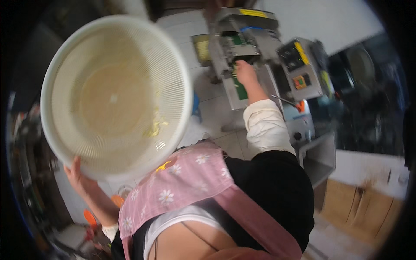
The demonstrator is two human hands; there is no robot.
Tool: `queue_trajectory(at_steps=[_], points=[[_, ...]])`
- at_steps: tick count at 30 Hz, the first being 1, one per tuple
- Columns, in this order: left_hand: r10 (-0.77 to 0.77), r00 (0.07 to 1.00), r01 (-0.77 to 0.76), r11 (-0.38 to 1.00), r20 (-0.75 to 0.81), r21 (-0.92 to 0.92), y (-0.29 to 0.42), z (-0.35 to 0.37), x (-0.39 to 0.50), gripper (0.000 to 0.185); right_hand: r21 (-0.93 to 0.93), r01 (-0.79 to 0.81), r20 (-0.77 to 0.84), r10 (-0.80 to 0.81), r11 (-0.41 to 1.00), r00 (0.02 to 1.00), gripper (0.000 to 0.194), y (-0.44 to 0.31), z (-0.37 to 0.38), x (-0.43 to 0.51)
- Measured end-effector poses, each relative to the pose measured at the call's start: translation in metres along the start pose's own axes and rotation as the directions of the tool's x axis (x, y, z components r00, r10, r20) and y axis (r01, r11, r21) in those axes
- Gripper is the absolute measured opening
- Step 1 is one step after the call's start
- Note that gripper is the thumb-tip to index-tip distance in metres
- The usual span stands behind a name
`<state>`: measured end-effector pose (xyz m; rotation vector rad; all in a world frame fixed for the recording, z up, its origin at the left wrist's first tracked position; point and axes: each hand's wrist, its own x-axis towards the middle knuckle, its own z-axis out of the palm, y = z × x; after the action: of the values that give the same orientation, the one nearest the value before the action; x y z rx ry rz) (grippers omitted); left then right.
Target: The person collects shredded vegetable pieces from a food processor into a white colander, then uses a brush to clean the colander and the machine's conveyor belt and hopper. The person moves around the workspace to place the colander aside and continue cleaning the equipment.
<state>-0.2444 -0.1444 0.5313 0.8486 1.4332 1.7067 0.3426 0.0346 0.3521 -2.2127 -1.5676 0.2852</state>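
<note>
My left hand (79,178) grips the lower rim of a large round white plastic basket with slotted walls (113,97), tilted so that its inside shows. A few pale yellow-green shreds (157,128) cling to the inner wall. My right hand (245,73) reaches over the green conveyor belt (240,89) of a metal cutting machine (234,48), close to its opening. Small pale pieces lie on the belt by the fingers. The fingertips are partly blurred, so whether they hold anything cannot be told.
A metal control box (300,70) with switches stands right of the machine. A container of yellow pieces (203,48) is beyond its left side. A tool with an orange handle (299,106) lies at the right. Wooden cabinet doors (360,208) are at the lower right, and tiled floor shows below.
</note>
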Motion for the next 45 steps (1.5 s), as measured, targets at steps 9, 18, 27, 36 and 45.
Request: queue_trajectory(at_steps=[9,18,27,36,45], points=[[-0.004,0.998,0.003,1.0,-0.06,-0.022,-0.018,-0.01,-0.009,0.041,-0.365,-0.44,-0.655,0.109,0.821,0.747,0.037,0.088,-0.235,-0.023],[-0.009,0.994,0.014,0.999,-0.112,0.049,-0.003,0.03,-0.009,0.041,-0.462,-0.518,-0.432,0.327,0.72,0.84,0.047,0.168,-0.272,-0.009],[-0.008,0.985,0.032,0.991,-0.175,0.132,-0.014,0.038,-0.002,0.04,0.158,0.042,-0.487,0.041,0.987,0.872,0.054,0.085,-0.255,-0.001],[-0.039,0.989,0.057,0.991,-0.146,0.124,-0.045,-0.005,0.069,0.038,0.52,-0.143,-0.141,0.25,0.842,0.958,0.049,-0.034,-0.069,-0.1],[-0.14,0.988,0.133,0.986,0.06,0.105,-0.058,-0.063,0.181,0.041,0.772,-0.614,0.195,0.858,0.165,0.476,0.019,-0.04,0.038,-0.29]])
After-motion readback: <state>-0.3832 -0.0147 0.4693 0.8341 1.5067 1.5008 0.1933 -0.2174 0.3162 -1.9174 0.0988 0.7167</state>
